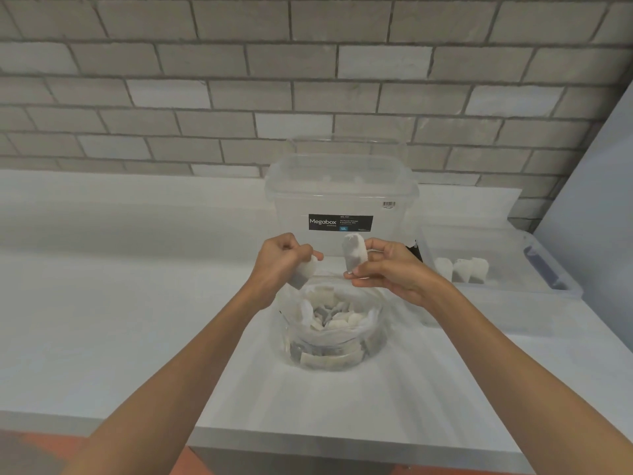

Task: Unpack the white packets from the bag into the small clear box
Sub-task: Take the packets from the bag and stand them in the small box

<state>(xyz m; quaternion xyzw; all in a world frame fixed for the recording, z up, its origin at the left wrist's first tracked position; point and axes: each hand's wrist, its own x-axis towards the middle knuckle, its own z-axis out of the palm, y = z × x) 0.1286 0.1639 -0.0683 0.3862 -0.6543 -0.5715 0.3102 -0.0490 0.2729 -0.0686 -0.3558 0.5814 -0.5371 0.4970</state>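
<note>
**Two packets in the air, and the box is off to the side**

The left hand (279,260) is pinching a white packet (303,273) near its top end, fingers (310,251) curled tight on it, so it is dangling just above the mouth of the bag (373,322). The right hand (390,269) is holding a second packet (355,252) upright between thumb and fingertips. Both are hovering right over the bag, which is sitting open on the counter (137,303) with a heap of packets inside.

The small clear box (479,306) is lying well to the right, with three packets (462,269) standing in a row in it.

From where I'm standing, the worry is the carry. Both grips look light, so a packet could slip out on the way and land on the counter or back in the bag. The left hand has the longer reach across, and a trailing wrist could catch the bag's soft rim and tip it. The big box (342,200) is standing directly behind the hands, nearer than the small one, so a hasty drop could end up at the wrong box. Letting go from too high could also knock the standing row flat.
</note>
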